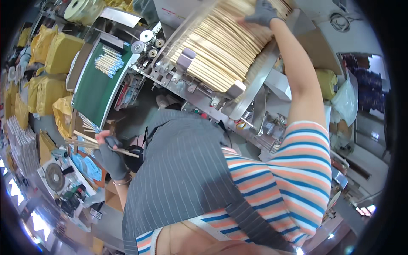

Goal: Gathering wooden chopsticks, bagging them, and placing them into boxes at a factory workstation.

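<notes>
Left hand (109, 156) clenched on few wooden sticks (87, 142) below green conveyor (95, 89); right hand (263, 13) flat on stick stack (216, 51), not gripping; sticks light, stiff, snap-prone; hold mid-length

A small factory packing floor is indicated. A metal feeding machine (204, 80) with rollers (146, 42) is loaded with a sloped hopper of wooden sticks (221, 46). A green conveyor belt (100, 85) carries wrapped sticks (109, 63). Yellow sacks (55, 63) are stacked beside it, and a film roll (78, 9) is mounted above.
</notes>
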Demonstrator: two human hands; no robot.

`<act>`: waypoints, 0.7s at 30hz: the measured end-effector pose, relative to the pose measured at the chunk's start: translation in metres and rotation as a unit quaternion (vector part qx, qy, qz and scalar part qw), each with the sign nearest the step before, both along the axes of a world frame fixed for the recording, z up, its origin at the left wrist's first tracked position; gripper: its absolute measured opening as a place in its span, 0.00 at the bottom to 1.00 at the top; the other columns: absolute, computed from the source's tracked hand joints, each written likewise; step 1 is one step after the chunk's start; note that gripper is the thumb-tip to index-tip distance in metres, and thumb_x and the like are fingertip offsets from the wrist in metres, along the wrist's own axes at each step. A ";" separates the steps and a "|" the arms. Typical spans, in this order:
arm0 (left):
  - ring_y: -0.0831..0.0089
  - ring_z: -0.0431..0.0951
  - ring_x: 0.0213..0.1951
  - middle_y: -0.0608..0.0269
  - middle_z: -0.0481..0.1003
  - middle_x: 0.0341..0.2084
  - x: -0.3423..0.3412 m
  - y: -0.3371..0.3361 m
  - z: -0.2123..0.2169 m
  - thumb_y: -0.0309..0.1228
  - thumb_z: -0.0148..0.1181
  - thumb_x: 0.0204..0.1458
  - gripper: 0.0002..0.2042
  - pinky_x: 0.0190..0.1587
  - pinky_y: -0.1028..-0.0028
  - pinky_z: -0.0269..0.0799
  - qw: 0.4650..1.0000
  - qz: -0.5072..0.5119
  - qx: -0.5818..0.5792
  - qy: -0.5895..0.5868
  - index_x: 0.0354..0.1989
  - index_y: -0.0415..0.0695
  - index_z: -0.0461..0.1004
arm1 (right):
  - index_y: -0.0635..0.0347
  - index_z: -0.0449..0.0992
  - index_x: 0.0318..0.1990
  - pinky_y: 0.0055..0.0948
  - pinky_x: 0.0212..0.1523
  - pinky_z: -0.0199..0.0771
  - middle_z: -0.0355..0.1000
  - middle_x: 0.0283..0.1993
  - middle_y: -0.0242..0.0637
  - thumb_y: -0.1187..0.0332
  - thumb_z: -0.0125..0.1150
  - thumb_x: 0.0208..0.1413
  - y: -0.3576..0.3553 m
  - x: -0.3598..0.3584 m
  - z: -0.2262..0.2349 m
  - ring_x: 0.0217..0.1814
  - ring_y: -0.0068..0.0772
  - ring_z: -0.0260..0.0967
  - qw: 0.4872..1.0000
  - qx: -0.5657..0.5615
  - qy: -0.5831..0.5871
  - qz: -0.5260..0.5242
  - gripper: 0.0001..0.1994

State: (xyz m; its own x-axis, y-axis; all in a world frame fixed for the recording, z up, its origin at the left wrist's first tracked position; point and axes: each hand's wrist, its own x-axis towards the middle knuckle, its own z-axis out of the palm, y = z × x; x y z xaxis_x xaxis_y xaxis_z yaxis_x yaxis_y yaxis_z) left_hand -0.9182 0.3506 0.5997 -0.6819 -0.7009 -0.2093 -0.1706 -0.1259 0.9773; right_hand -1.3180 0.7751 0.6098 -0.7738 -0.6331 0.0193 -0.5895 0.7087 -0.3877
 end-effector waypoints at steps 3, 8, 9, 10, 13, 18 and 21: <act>0.83 0.58 0.19 0.72 0.58 0.13 0.023 0.004 -0.003 0.42 0.42 0.64 0.18 0.25 0.81 0.56 0.998 0.025 -0.010 -0.065 0.35 0.37 0.70 | 0.63 0.40 0.69 0.44 0.71 0.35 0.34 0.73 0.52 0.32 0.64 0.31 -0.018 -0.037 0.009 0.75 0.51 0.30 0.974 0.127 -0.081 -0.169 0.63; 0.83 0.60 0.19 0.71 0.60 0.14 0.037 -0.009 -0.003 0.44 0.45 0.63 0.19 0.25 0.81 0.55 0.991 0.014 -0.008 -0.133 0.35 0.37 0.71 | 0.63 0.42 0.68 0.44 0.71 0.37 0.38 0.72 0.51 0.33 0.54 0.43 -0.063 -0.032 0.015 0.74 0.51 0.35 0.880 0.308 -0.028 -0.360 0.54; 0.83 0.60 0.19 0.71 0.60 0.14 0.038 -0.014 -0.004 0.44 0.45 0.62 0.19 0.25 0.81 0.55 0.990 0.008 -0.008 -0.143 0.35 0.38 0.72 | 0.63 0.42 0.68 0.44 0.71 0.37 0.38 0.72 0.51 0.33 0.54 0.43 -0.047 -0.040 0.001 0.74 0.51 0.35 0.878 0.310 -0.028 -0.363 0.54; 0.83 0.60 0.19 0.71 0.60 0.14 0.041 -0.020 -0.007 0.44 0.45 0.62 0.19 0.25 0.81 0.55 0.990 0.004 -0.006 -0.138 0.35 0.38 0.72 | 0.64 0.42 0.68 0.43 0.70 0.39 0.40 0.72 0.52 0.35 0.52 0.47 -0.019 -0.053 -0.016 0.74 0.51 0.37 0.893 0.241 0.059 -0.375 0.51; 0.85 0.58 0.17 0.74 0.58 0.14 0.053 -0.033 -0.019 0.43 0.46 0.62 0.18 0.21 0.82 0.52 0.990 0.014 -0.039 -0.132 0.41 0.39 0.71 | 0.66 0.47 0.67 0.40 0.69 0.43 0.47 0.69 0.55 0.42 0.47 0.56 -0.030 -0.020 0.017 0.72 0.49 0.43 0.919 0.005 0.140 -0.368 0.42; 0.88 0.53 0.14 0.77 0.55 0.16 0.148 -0.041 -0.094 0.36 0.47 0.61 0.13 0.15 0.85 0.49 0.950 0.064 0.302 -0.053 0.48 0.42 0.67 | 0.68 0.56 0.63 0.37 0.64 0.56 0.65 0.58 0.50 0.56 0.30 0.67 -0.133 0.160 0.076 0.61 0.40 0.62 0.900 -0.415 0.042 -0.124 0.26; 0.82 0.65 0.22 0.74 0.63 0.19 0.229 -0.033 -0.204 0.35 0.51 0.58 0.11 0.25 0.78 0.64 0.955 -0.003 0.236 -0.181 0.44 0.41 0.71 | 0.72 0.59 0.61 0.43 0.64 0.53 0.69 0.51 0.54 0.47 0.41 0.60 -0.164 0.261 0.011 0.55 0.45 0.66 0.936 -0.341 0.078 0.045 0.34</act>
State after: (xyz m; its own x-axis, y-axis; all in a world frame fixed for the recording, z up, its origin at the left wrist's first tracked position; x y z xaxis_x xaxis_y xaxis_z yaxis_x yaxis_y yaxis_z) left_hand -0.6890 0.3173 0.3955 -0.5083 -0.4665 -0.7239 -0.4884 -0.5363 0.6884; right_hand -1.0574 0.6115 0.6209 -0.6726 -0.4944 0.5506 -0.7213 0.2722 -0.6369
